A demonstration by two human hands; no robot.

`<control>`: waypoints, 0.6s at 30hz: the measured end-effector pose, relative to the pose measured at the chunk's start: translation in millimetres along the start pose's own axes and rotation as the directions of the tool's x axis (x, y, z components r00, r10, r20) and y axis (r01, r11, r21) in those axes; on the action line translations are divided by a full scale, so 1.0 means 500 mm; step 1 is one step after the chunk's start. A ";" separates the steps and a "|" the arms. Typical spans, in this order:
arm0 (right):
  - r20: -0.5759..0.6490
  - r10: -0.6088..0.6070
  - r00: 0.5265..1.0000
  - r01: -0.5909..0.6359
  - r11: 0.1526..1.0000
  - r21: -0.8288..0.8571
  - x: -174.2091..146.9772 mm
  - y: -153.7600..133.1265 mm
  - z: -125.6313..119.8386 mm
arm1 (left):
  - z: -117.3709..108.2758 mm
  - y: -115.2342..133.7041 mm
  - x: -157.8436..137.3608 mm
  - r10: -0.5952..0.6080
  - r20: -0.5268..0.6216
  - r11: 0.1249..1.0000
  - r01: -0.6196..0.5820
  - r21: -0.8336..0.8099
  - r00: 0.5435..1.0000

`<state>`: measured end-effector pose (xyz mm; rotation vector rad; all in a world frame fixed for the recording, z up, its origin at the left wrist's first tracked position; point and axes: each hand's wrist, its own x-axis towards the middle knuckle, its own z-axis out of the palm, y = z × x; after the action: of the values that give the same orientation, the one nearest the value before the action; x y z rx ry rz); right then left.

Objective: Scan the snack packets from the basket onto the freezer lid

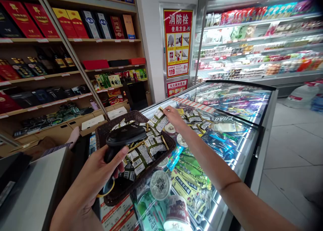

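Observation:
My left hand (101,168) is wrapped round the handle of a black barcode scanner (126,135), its head over a dark brown woven basket (112,199). Inside the basket lie several small green, white and gold snack packets (140,158), some with barcodes facing up. Over the basket's far right edge, my right hand (174,116) pinches one snack packet (158,120) by its edge. More of the same packets (194,116) lie loose on the glass lid to the right of that hand.
The basket rests on a glass-topped freezer (219,204) holding ice creams and round tubs. Shelves (63,40) of boxed bottles stand at the left, a lit refrigerated display (252,39) at the back right. A grey counter (32,187) is at the lower left.

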<state>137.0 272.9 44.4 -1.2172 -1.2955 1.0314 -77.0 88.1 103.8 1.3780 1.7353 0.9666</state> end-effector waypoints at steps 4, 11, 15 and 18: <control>0.026 -0.003 1.000 0.002 0.999 0.033 0.002 0.002 -0.001 | 0.003 0.005 -0.005 -0.006 -0.032 1.000 0.006 -0.011 0.999; 0.069 0.032 0.997 -0.035 0.998 0.056 0.001 0.001 0.001 | -0.001 0.000 -0.002 -0.024 -0.030 0.999 0.023 -0.024 0.999; 0.068 0.033 0.997 -0.037 0.998 0.052 0.000 0.002 0.004 | -0.004 -0.007 0.005 -0.040 -0.012 0.999 0.040 -0.017 0.999; 0.044 0.024 0.999 -0.024 1.000 -0.002 0.007 0.005 0.004 | -0.001 -0.002 0.004 -0.039 -0.012 0.999 0.039 -0.015 0.999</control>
<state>135.5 277.0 42.1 -1.2195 -1.3180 1.0797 -78.5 89.9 102.9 1.3270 1.7545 0.9667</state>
